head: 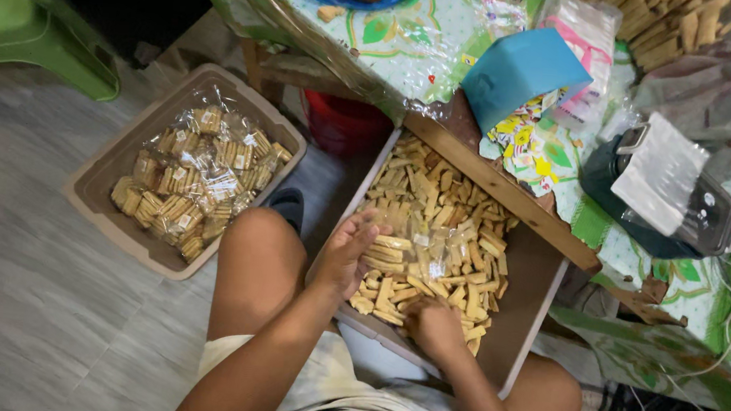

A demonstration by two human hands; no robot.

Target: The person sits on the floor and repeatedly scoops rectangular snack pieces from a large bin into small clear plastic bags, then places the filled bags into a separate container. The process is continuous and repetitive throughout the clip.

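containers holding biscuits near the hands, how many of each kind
Tray of loose biscuit sticks, under both hands: 1
Beige tub of bagged biscuits, on the floor: 1
Total: 2

The left hand and right hand both rest in the loose sticks.

- Biscuit sticks (433,228): pale golden, short and flat, heaped loosely at all angles between and beyond the two hands.
- Clear bag (409,257): crinkled, glossy, part-filled with stacked sticks lying side by side, just beside the left hand's fingertips.
- Tray (533,288): shallow, brown-floored, pale-rimmed, tilted, under both hands.
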